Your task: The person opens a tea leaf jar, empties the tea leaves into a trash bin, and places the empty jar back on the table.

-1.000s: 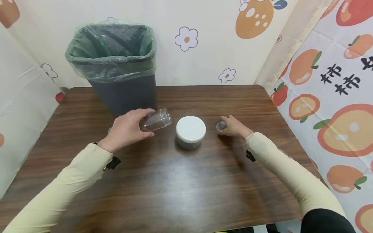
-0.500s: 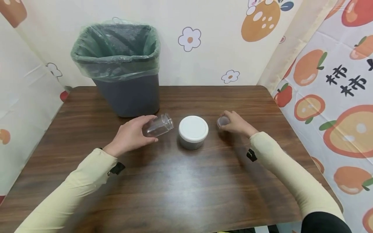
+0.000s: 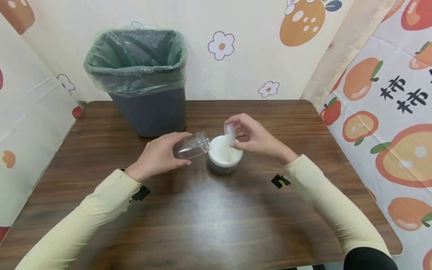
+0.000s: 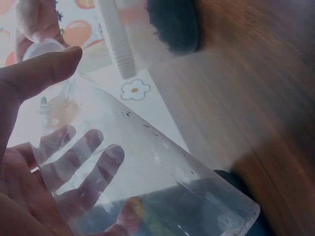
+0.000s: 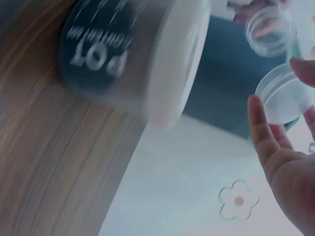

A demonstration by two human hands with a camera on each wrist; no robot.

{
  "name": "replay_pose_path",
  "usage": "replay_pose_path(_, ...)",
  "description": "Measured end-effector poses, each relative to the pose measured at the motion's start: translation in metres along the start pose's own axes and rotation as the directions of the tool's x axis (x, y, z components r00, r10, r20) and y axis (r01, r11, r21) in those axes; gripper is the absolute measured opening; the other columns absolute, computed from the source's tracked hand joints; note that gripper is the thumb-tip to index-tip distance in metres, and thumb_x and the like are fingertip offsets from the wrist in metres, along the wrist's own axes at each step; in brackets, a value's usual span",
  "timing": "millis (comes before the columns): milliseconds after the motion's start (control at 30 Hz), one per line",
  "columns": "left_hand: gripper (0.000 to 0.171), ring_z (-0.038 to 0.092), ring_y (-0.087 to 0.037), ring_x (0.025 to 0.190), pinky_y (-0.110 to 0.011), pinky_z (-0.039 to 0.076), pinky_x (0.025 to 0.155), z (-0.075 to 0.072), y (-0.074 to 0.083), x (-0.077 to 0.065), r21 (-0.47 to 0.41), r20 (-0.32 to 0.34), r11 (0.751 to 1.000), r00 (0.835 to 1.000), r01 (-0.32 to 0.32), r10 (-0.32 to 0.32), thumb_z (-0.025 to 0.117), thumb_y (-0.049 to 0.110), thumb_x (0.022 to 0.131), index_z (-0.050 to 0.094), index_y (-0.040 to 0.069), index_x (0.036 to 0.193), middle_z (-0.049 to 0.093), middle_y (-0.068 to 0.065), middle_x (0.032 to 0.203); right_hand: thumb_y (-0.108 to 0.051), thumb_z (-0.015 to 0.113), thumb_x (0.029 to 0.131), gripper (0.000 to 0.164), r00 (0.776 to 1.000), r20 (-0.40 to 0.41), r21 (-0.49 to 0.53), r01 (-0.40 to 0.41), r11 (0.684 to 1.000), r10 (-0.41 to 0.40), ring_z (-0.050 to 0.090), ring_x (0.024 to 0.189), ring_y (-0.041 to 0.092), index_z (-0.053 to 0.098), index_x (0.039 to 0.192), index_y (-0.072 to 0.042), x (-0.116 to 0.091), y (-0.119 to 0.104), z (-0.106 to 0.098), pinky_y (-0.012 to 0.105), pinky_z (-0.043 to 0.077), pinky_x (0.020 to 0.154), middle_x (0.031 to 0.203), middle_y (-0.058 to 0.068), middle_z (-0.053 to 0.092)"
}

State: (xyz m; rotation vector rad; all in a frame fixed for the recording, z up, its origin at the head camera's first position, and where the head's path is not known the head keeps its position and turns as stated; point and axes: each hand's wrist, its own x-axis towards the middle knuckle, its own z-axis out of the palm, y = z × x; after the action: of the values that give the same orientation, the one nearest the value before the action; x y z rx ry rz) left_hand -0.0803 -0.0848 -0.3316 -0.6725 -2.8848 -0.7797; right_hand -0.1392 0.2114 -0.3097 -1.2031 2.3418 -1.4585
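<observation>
My left hand grips a clear jar tilted on its side, its uncapped, threaded mouth pointing right. In the left wrist view the see-through jar has fingers wrapped round it and a few dark specks on its wall. My right hand pinches a small translucent lid on edge, facing the jar's mouth a short way off. In the right wrist view thumb and fingers hold the lid by its rim. Below both hands stands a grey pot with a white lid, partly overlapped by the translucent lid.
A dark bin lined with a green bag stands at the back left of the wooden table. Patterned cloth hangs behind the table and along both sides. White lettering marks the pot.
My right hand has lifted the translucent lid off the table and brought it left over the pot, turned on edge. My left hand has shifted slightly right with the jar.
</observation>
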Motion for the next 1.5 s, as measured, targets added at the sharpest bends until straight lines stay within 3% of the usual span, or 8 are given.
replay_pose_path(300, 0.072, 0.058, -0.019, 0.093, -0.042, 0.048, 0.077, -0.003, 0.012, 0.007, -0.016, 0.014, 0.998, 0.998, -0.058, 0.058, 0.087, 0.03, 0.066, 0.056, 0.018, 0.129, 0.062, 0.001, 0.114, 0.008, 0.076, 0.075, 0.052, 0.984, 0.064, 0.065, 0.164, 0.984, -0.168, 0.053, 0.111, 0.023, 0.056, 0.122, 0.0, 0.007, -0.004, 0.02, 0.037, 0.05, 0.087, 0.123, 0.009, 0.05)
replay_pose_path(767, 0.07, 0.058, -0.016, 0.093, -0.039, 0.049, 0.077, -0.005, 0.022, 0.013, -0.037, 0.014, 0.995, 0.995, -0.096, 0.096, 0.087, 0.03, 0.067, 0.057, 0.016, 0.129, 0.062, 0.001, 0.113, 0.011, 0.075, 0.073, 0.052, 0.974, 0.066, 0.087, 0.211, 0.974, -0.217, 0.051, 0.114, 0.023, 0.058, 0.121, 0.001, 0.011, -0.003, 0.021, 0.038, 0.05, 0.088, 0.125, 0.008, 0.05)
replay_pose_path(967, 0.069, 0.058, -0.017, 0.09, -0.04, 0.049, 0.071, -0.004, 0.025, 0.016, -0.001, -0.009, 0.995, 0.995, -0.102, 0.101, 0.087, 0.03, 0.067, 0.057, 0.016, 0.128, 0.063, 0.001, 0.111, 0.002, 0.075, 0.078, 0.056, 0.994, 0.048, 0.098, 0.095, 0.991, -0.1, 0.059, 0.101, 0.023, 0.053, 0.129, -0.002, 0.01, -0.003, 0.021, 0.037, 0.052, 0.081, 0.116, 0.008, 0.056)
replay_pose_path(1133, 0.069, 0.057, -0.019, 0.087, -0.04, 0.049, 0.065, -0.004, 0.027, 0.018, 0.057, -0.026, 0.991, 0.992, -0.119, 0.12, 0.086, 0.03, 0.068, 0.057, 0.016, 0.128, 0.064, -0.001, 0.108, -0.009, 0.073, 0.084, 0.049, 0.999, 0.017, 0.004, -0.038, 0.999, 0.038, 0.061, 0.09, 0.018, 0.054, 0.128, -0.004, 0.01, -0.005, 0.02, 0.035, 0.052, 0.078, 0.1, 0.007, 0.063)
replay_pose_path(1267, 0.07, 0.057, -0.02, 0.086, -0.041, 0.047, 0.063, -0.004, 0.029, 0.019, 0.099, -0.043, 0.987, 0.991, -0.125, 0.129, 0.086, 0.03, 0.067, 0.056, 0.015, 0.129, 0.064, -0.002, 0.107, -0.015, 0.072, 0.086, 0.041, 0.992, -0.018, -0.031, -0.126, 0.991, 0.126, 0.061, 0.083, 0.019, 0.058, 0.123, -0.005, 0.012, -0.006, 0.021, 0.034, 0.051, 0.075, 0.093, 0.007, 0.064)
replay_pose_path(1500, 0.072, 0.057, -0.022, 0.086, -0.041, 0.046, 0.061, -0.003, 0.03, 0.019, 0.138, -0.067, 0.983, 0.989, -0.124, 0.134, 0.087, 0.03, 0.066, 0.056, 0.015, 0.13, 0.064, -0.002, 0.108, -0.02, 0.065, 0.092, 0.031, 0.964, -0.044, 0.054, -0.262, 0.964, 0.264, 0.063, 0.066, 0.028, 0.061, 0.113, 0.002, 0.014, -0.007, 0.023, 0.041, 0.054, 0.064, 0.08, 0.012, 0.065)
